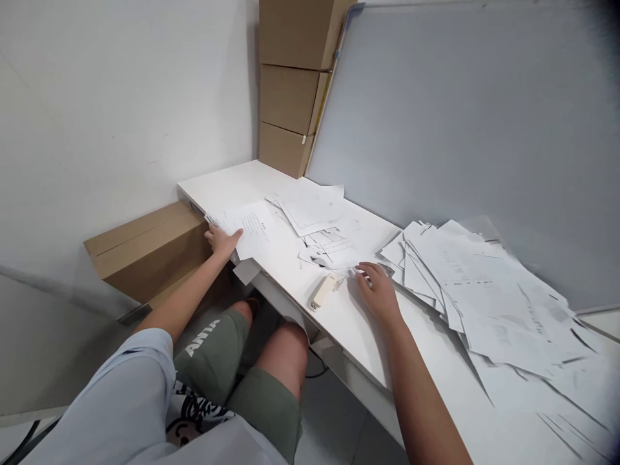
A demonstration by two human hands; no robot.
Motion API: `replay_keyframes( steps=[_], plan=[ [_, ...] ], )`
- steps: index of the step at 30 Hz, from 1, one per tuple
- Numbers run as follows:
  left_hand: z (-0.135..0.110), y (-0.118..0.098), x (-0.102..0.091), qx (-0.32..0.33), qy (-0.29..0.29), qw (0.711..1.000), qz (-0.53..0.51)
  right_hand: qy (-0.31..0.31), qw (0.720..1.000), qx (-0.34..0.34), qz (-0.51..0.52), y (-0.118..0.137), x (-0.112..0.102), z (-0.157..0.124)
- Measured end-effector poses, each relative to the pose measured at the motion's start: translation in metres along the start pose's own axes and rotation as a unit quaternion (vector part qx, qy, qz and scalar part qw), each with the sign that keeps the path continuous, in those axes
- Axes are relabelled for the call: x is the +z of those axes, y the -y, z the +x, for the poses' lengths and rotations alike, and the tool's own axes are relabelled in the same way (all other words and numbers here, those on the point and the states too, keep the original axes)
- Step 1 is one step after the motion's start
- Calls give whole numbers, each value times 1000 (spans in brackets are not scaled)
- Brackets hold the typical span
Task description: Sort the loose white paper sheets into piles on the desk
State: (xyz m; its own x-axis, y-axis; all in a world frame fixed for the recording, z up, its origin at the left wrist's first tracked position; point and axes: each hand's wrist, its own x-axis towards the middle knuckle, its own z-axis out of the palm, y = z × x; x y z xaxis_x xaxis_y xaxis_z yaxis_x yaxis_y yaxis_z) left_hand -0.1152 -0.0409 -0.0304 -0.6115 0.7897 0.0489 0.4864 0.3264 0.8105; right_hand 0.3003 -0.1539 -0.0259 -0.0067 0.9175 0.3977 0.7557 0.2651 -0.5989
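My left hand [221,241] rests on the near corner of a printed sheet [252,227] at the left end of the white desk [339,323], thumb on top of the paper, gripping its edge. My right hand [378,287] lies flat on the desk with fingers spread, its fingertips touching the loose papers [329,242] in the middle. A small cream stapler [323,292] lies on the desk just left of my right hand.
A large spread pile of printed sheets [484,290] covers the desk's right side. A whiteboard [460,129] leans against the wall behind. Cardboard boxes [290,84] are stacked at the back; another box [150,248] sits on the floor left of the desk.
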Motion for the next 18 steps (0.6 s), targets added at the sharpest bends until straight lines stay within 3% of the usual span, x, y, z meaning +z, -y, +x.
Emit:
replay_keyframes(
  steps=[5,10,13,18],
  plan=[
    [5,26,-8,-33,-22,984,-173,-4,1000,-7,4,2,-1,0],
    [6,32,-21,-133,11,937,-323,-5,1000,1,2,3,-3,1],
    [6,31,-24,-144,-18,936,-322,-3,1000,1,2,3,-3,1],
    [19,29,-21,-76,-49,959,-268,-3,1000,9,6,2,-3,2]
  ],
)
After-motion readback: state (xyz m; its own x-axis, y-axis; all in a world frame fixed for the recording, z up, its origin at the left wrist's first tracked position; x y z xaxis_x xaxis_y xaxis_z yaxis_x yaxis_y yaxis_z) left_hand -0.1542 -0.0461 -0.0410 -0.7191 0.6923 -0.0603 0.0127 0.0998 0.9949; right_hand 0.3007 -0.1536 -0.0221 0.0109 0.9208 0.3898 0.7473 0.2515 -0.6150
